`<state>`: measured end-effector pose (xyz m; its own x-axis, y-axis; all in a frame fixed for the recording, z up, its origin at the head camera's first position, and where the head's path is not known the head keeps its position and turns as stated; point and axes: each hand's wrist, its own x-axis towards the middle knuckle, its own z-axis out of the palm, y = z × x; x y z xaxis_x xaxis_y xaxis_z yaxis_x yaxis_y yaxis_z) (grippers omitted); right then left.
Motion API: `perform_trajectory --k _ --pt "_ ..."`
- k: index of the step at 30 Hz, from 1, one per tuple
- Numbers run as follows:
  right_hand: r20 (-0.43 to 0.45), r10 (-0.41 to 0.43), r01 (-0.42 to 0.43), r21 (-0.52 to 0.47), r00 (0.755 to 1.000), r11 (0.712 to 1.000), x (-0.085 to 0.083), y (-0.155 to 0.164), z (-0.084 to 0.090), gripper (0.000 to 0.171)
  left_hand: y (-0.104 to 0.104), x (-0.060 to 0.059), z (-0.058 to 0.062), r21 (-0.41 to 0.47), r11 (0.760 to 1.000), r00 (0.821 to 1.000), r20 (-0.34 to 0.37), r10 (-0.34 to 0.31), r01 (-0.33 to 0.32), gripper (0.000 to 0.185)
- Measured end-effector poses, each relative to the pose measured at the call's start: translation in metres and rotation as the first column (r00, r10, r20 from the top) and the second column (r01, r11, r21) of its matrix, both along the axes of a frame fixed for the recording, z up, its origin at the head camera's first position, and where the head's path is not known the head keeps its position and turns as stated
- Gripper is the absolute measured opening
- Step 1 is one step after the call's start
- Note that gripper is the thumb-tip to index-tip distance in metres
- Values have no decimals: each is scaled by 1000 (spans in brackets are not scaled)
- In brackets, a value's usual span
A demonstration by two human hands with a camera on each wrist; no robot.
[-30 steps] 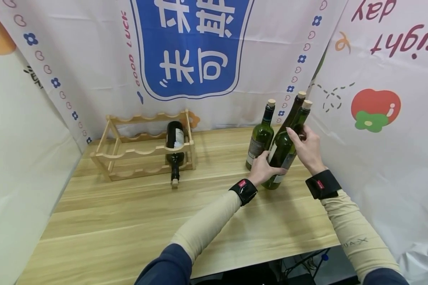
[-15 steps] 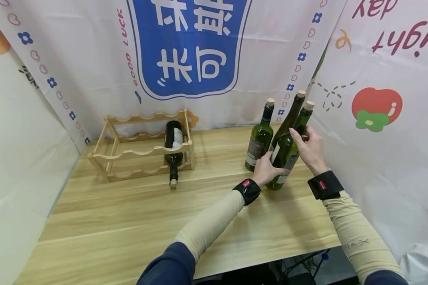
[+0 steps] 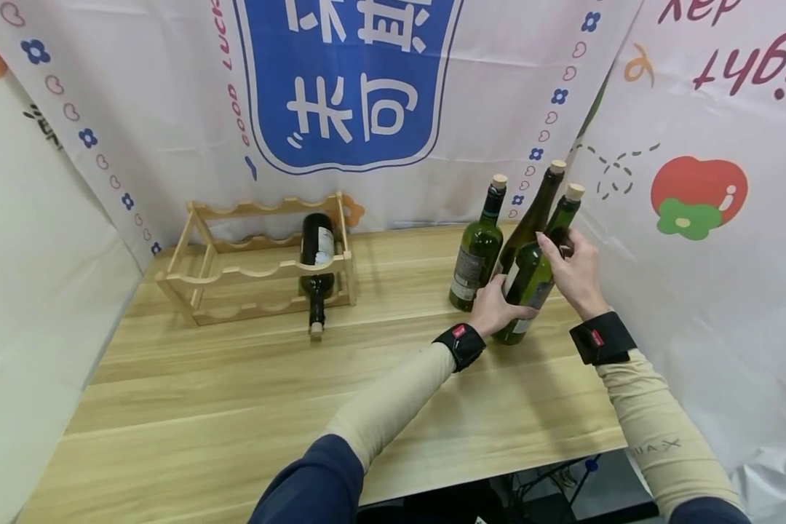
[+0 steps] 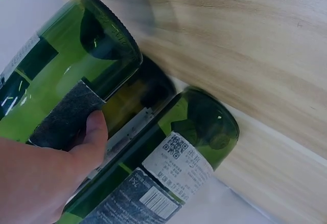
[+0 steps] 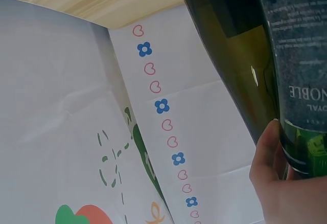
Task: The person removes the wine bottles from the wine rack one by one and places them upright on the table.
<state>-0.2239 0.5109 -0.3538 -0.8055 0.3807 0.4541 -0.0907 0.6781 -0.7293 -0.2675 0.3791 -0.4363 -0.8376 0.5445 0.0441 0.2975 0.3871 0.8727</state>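
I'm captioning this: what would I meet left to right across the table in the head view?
Pale wooden bottle rack, standing corked green glass bottle, held corked green glass bottle, bare right hand.

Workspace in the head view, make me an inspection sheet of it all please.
Surface: wood-grained table.
Job's things: wooden rack, one bottle lying in it; held bottle; two more corked bottles beside that.
Clutter: dark items below table level, unclear.
Hands: left hand grips the held bottle's body; right hand holds its upper part.
Cables: thin dark lines below, possibly cables.
Surroundings: printed white sheets.
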Motion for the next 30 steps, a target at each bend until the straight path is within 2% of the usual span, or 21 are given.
perform_trajectory --k 10,20,25,30 --pt "10 44 -45 31 999 999 5 0 -11 41 8 1 -13 -23 1000 1000 6 -7 7 77" --pt "7 54 -54 49 999 997 7 3 -21 41 12 2 -23 -15 1000 1000 9 -11 11 83" --pt "5 55 -56 45 998 997 5 2 -24 42 10 2 -25 -6 1000 1000 10 -7 7 83" --pt "16 63 -63 36 998 997 4 0 -24 43 8 0 -27 -13 999 999 -14 -33 32 85"
